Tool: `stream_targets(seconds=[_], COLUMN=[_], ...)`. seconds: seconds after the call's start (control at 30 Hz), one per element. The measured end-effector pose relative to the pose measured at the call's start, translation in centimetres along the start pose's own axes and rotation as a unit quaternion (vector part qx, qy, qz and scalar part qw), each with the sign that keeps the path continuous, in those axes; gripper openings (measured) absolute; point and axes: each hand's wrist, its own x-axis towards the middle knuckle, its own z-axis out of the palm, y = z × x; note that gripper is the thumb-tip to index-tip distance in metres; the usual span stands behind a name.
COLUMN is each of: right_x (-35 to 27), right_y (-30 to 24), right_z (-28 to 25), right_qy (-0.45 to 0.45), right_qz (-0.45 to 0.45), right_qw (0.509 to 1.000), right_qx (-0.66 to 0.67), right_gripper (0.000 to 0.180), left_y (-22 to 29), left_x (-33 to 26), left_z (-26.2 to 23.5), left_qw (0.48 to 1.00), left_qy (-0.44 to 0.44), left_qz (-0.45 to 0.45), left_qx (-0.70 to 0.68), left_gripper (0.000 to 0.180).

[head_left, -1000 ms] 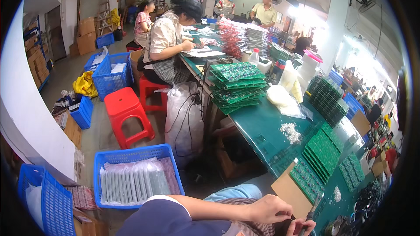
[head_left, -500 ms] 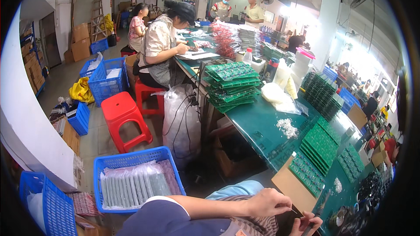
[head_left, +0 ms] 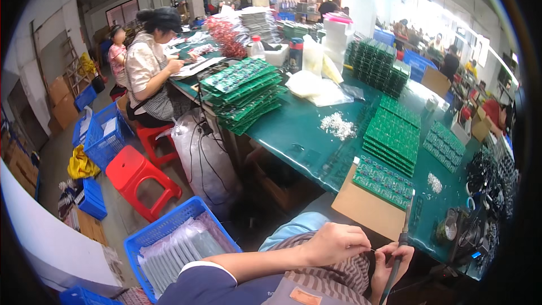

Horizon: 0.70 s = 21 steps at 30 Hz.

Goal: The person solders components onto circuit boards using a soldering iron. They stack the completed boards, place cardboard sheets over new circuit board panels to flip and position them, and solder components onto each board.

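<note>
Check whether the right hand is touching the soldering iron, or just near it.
Touching. The head view shows the right hand with its fingers wrapped around the handle of the soldering iron, whose tip points up toward the cardboard sheet.

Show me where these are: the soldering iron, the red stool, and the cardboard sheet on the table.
soldering iron (head_left: 402,243), head view, on the handle held in the right hand.
red stool (head_left: 135,172), head view, on the seat top.
cardboard sheet (head_left: 367,209), head view, on its bare brown part below the green board.
</note>
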Motion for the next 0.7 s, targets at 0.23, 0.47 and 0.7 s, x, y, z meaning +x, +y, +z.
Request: stream_targets(seconds=[0.23,0.47,0.7], right_x=[3.3,4.8,5.0], right_y=[2.1,3.8,3.3], right_z=[-0.9,-1.0,-1.0], right_qy=[-0.033,-0.045,-0.088], right_qz=[0.035,0.066,0.036], right_qw=[0.998,0.996,0.995], right_qx=[-0.048,-0.043,-0.030], right_gripper=[0.029,0.026,0.029], left_y=[-3.8,-5.5,-6.3], left_x=[3.8,4.5,4.5], left_z=[1.0,1.5,0.9], left_qw=[0.998,0.998,0.995], left_qy=[-0.051,-0.001,-0.004], left_qz=[0.010,-0.043,-0.060], left_qx=[0.033,-0.041,-0.079], left_gripper=[0.009,0.009,0.009])
